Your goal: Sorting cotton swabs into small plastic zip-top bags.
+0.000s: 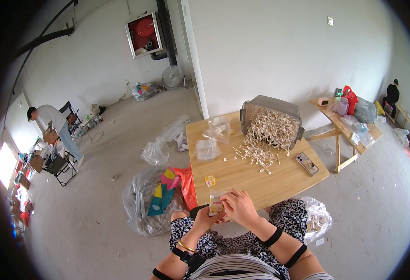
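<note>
Over the near edge of the wooden table (242, 183), my left hand (206, 219) grips a small clear plastic bag of cotton swabs (215, 203) with a yellow-and-red label. My right hand (241, 207) pinches the bag's right side, its fingertips partly hidden. Beyond my hands lie small yellow cards (210, 180). Flat clear bags (207, 150) are spread on the table's left side. A grey plastic bin (279, 103) lies tipped on its side at the back, full of loose cotton swabs (270, 128) that spill onto the tabletop. To their right rests a phone (307, 164) in a decorated case.
Left of the table, a red bag (186, 184) and a large clear bag (135, 205) with colourful packaging sit on the floor. Another clear bag (317, 215) stands by my right knee. A second table (370, 140) holds bags. Far left, a person (55, 119) bends near a folding chair (60, 165).
</note>
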A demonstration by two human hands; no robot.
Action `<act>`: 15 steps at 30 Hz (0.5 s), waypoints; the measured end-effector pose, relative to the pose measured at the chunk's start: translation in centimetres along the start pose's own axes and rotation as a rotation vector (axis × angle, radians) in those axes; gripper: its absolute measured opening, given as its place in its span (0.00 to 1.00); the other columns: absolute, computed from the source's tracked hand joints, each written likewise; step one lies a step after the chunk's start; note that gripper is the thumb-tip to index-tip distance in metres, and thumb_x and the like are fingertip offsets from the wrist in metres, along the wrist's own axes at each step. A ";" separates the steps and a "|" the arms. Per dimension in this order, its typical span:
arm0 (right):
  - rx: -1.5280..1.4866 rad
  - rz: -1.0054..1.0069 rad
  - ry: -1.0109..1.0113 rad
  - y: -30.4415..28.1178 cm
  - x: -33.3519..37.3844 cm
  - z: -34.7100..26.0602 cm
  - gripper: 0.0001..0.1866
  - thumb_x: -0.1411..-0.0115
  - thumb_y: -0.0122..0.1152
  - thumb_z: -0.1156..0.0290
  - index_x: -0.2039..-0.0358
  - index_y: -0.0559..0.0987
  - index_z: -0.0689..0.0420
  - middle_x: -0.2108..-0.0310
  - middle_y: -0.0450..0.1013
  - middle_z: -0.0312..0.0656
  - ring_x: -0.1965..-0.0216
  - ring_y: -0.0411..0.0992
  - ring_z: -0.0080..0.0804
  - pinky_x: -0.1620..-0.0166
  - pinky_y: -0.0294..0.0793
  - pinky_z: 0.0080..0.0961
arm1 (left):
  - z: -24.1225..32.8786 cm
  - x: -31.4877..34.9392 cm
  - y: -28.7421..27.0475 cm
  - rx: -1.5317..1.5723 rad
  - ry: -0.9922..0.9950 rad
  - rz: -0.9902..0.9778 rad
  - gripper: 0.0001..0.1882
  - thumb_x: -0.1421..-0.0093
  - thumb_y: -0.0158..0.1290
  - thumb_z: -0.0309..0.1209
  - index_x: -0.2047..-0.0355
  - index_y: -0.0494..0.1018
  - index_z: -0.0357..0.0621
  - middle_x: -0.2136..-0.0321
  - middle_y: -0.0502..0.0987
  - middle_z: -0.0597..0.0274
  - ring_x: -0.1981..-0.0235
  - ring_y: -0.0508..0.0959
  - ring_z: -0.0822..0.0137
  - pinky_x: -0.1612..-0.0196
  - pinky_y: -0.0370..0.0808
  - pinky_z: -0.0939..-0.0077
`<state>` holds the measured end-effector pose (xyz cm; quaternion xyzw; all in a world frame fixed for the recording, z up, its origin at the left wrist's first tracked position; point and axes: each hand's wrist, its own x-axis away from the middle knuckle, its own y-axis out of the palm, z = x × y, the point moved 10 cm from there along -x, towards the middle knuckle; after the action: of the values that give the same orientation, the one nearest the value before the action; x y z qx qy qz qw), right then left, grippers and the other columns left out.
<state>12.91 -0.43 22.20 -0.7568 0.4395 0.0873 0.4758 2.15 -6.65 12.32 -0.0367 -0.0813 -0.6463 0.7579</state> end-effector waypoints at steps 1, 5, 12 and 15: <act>0.001 -0.001 -0.003 0.1 0.0 0.0 0.05 0.45 0.61 0.72 0.67 0.79 0.53 0.67 0.74 0.39 0.62 0.73 0.41 0.56 0.69 0.35 | 0.1 0.0 0.0 -0.003 0.012 -0.002 0.14 0.37 0.60 0.35 0.58 0.77 0.38 0.66 0.84 0.62 0.68 0.83 0.73 0.66 0.77 0.82; 0.002 -0.021 -0.003 0.1 0.1 -0.1 0.04 0.44 0.60 0.71 0.67 0.78 0.53 0.67 0.74 0.39 0.60 0.73 0.41 0.57 0.69 0.36 | 0.1 0.1 0.1 -0.028 0.017 -0.001 0.13 0.37 0.60 0.36 0.58 0.77 0.38 0.66 0.84 0.63 0.68 0.83 0.74 0.67 0.76 0.83; -0.237 0.142 0.185 -1.9 -0.2 2.9 0.07 0.45 0.64 0.72 0.65 0.80 0.57 0.66 0.74 0.41 0.61 0.73 0.41 0.57 0.72 0.33 | -0.8 0.1 0.3 -0.018 -0.043 -0.011 0.13 0.37 0.60 0.36 0.58 0.78 0.39 0.65 0.84 0.63 0.69 0.82 0.76 0.67 0.75 0.82; -0.483 -0.062 0.311 0.3 0.0 4.6 0.09 0.44 0.67 0.70 0.64 0.81 0.60 0.67 0.74 0.42 0.63 0.73 0.36 0.58 0.73 0.30 | -0.8 0.3 0.8 -0.041 -0.063 -0.066 0.14 0.37 0.60 0.36 0.57 0.78 0.39 0.64 0.84 0.63 0.66 0.82 0.77 0.65 0.77 0.81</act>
<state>14.01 3.19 19.47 -0.8656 0.4503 0.0578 0.2112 3.01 -6.91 11.57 -0.0697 -0.0931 -0.6709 0.7324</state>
